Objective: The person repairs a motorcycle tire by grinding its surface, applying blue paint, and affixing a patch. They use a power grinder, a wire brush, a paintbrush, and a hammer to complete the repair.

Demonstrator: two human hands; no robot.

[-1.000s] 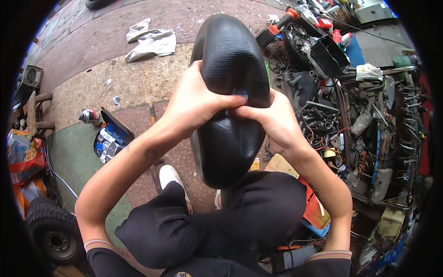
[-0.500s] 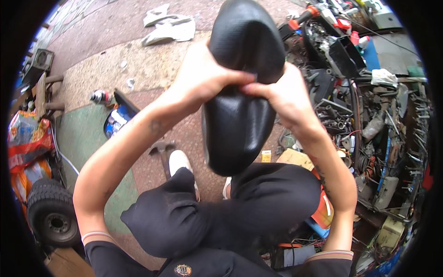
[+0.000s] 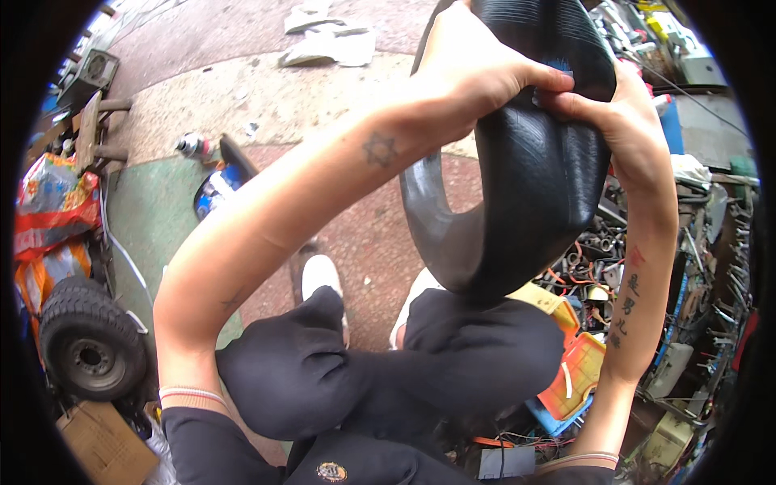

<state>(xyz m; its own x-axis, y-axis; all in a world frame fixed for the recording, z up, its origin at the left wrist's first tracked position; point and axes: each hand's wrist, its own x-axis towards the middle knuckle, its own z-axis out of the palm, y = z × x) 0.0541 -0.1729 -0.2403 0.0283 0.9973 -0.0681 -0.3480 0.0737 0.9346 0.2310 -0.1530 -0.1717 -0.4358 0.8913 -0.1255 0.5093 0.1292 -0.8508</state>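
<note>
A black rubber inner tube (image 3: 529,194), rounded and shiny with ribbed lines, hangs in front of me, raised above my knees. Part of its ring opening shows on its left. My left hand (image 3: 485,69) grips the upper part, its fingers hidden behind the rubber. On the other side my right hand (image 3: 638,121) is closed around the tube as well. Both thumbs lie on its near face with their tips close together. Beside the thumb tips is a small blue patch (image 3: 559,66) on the rubber.
Metal parts and tools (image 3: 719,250) are heaped along the right. An orange-yellow case (image 3: 575,372) lies by my right knee. To the left are a small wheel (image 3: 93,347), a cardboard box (image 3: 109,444) and a blue container (image 3: 214,190). White cloths (image 3: 331,44) lie ahead.
Both hands have carried the inner tube to the right and turned it, so its ring opening and the blue patch now show. The hands keep their grip.
</note>
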